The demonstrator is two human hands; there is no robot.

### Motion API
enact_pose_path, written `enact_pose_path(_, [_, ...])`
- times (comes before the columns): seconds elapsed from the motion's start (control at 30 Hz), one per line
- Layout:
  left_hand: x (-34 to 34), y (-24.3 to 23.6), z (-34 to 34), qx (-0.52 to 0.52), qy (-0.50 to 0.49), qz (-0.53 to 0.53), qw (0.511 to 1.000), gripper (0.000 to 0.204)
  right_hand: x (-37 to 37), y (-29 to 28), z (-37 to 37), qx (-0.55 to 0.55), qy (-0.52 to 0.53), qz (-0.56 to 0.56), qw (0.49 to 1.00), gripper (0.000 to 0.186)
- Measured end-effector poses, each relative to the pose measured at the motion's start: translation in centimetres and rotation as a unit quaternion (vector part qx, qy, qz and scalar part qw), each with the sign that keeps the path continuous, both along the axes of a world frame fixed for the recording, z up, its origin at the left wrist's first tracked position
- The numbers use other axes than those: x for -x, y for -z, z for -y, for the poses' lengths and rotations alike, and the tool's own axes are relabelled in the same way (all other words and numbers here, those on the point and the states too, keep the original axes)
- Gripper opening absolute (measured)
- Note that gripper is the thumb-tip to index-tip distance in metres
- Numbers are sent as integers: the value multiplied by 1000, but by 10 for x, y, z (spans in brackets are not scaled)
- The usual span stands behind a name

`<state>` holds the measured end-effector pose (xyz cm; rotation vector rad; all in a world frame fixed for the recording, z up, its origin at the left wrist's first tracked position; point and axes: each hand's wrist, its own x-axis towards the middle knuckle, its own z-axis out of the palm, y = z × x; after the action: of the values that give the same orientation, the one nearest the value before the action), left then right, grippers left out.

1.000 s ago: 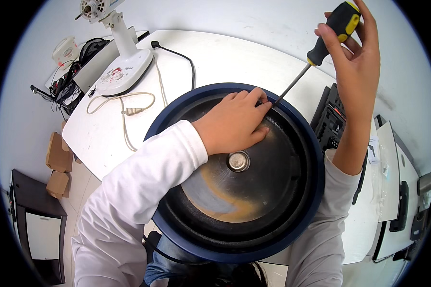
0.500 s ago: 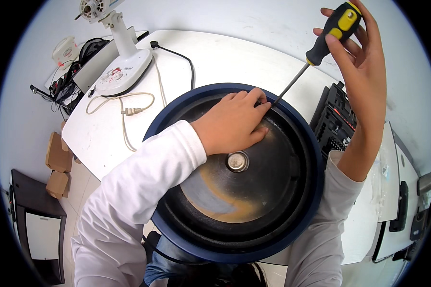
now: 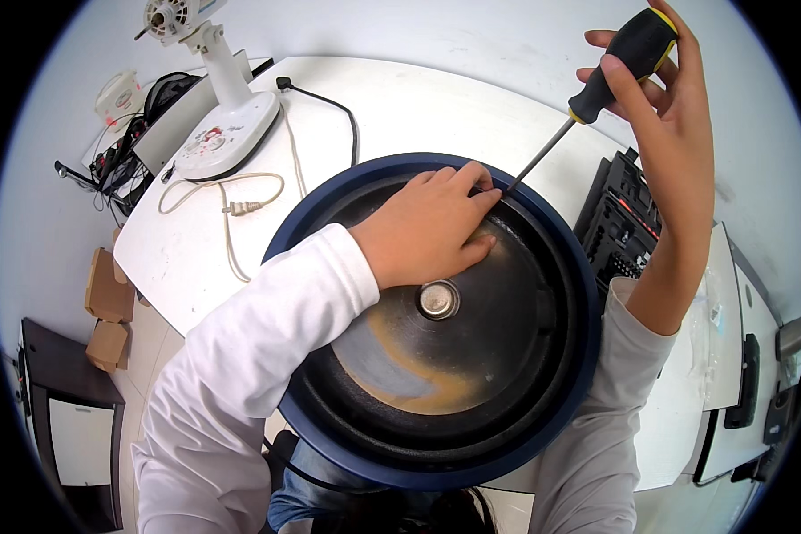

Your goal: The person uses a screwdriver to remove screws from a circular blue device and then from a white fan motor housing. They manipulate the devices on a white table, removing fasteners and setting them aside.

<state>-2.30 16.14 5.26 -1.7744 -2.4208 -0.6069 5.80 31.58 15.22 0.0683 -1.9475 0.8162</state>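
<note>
A round electric cooker base (image 3: 587,356) with a dark blue rim, black inside and a silver button (image 3: 438,301) in its middle stands in front of me, over my lap and the table edge. My right hand (image 3: 672,98) is closed round the black and yellow handle of a screwdriver (image 3: 632,62). The screwdriver slants down to the left, its tip hidden at the inner far wall of the base. My left hand (image 3: 432,218) lies over the heating plate, fingers bent together and fingertips close beside the shaft's lower end. What those fingertips press or pinch is hidden.
A white fan stand (image 3: 227,133) without its blade stands at the back left, its beige cord and plug (image 3: 243,207) on the white table (image 3: 400,98). A black power plug (image 3: 285,84) lies behind the base. To the right is a black tool case (image 3: 623,218).
The screwdriver handle has turned in my right hand, so its yellow patches have rolled out of sight. My left hand stays at the same spot on the base.
</note>
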Motion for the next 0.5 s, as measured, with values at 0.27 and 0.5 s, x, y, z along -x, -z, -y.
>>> enact_pose_path(0.27, [0,-2,0,-4,6,3,1000,46,-4,-7,34,-86,75,21,993,80])
enact_pose_path(0.5, [-2,-3,-3,-8,11,15,1000,45,48,13,-107,-149,-216,-15,965,68])
